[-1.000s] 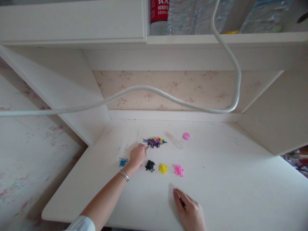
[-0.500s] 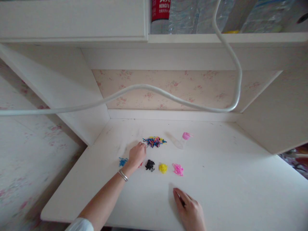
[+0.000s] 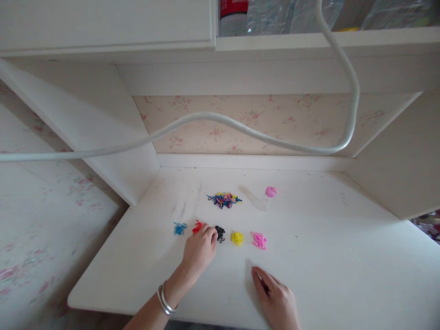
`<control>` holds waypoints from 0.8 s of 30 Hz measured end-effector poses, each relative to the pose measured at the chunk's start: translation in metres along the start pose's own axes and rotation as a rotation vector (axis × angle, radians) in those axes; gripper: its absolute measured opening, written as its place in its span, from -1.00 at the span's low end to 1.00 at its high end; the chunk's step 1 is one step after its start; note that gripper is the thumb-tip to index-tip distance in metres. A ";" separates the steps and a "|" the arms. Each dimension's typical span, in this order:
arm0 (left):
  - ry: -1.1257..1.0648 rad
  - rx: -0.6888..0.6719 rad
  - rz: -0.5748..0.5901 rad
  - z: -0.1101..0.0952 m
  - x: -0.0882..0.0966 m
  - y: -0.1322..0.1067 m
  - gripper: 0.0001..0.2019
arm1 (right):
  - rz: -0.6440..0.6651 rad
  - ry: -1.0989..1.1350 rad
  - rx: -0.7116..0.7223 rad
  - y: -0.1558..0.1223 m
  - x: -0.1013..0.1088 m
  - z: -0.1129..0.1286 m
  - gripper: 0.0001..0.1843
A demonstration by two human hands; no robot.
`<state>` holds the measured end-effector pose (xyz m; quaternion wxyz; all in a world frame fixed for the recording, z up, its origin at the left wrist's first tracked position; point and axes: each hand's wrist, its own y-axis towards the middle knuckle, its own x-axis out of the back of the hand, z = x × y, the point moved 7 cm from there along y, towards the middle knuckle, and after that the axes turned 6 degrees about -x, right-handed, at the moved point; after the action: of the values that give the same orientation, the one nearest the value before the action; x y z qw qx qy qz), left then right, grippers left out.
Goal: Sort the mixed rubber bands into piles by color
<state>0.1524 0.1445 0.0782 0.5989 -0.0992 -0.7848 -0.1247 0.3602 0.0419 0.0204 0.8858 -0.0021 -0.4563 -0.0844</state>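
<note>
Loosely curled, the left hand [image 3: 201, 250] is set with its fingertips [image 3: 212, 233] on the desk [image 3: 326, 256], between the red heap [image 3: 198, 226] and the black heap [image 3: 221, 233] of tiny bands. Whether a band is pinched cannot be told. The right hand [image 3: 275, 300] is laid flat and empty nearby. The row is completed by a blue heap [image 3: 179, 228], a yellow heap [image 3: 237, 238] and a pink heap [image 3: 258, 239]. Sorting is judged well advanced, though the mixed heap [image 3: 224, 200], near a pink-capped bottle [image 3: 266, 197], is left undivided.
</note>
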 end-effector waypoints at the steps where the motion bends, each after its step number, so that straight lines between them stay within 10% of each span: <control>1: 0.005 0.006 0.006 0.000 -0.002 -0.001 -0.77 | 0.004 0.002 -0.001 0.000 0.000 0.000 -0.58; 24: -0.131 0.043 -0.102 0.014 0.010 -0.013 -0.78 | 0.017 -0.012 -0.037 -0.001 -0.002 -0.002 -0.56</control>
<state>0.1328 0.1363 0.0835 0.5413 -0.0540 -0.8288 -0.1314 0.3604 0.0407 0.0176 0.8836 -0.0229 -0.4597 -0.0855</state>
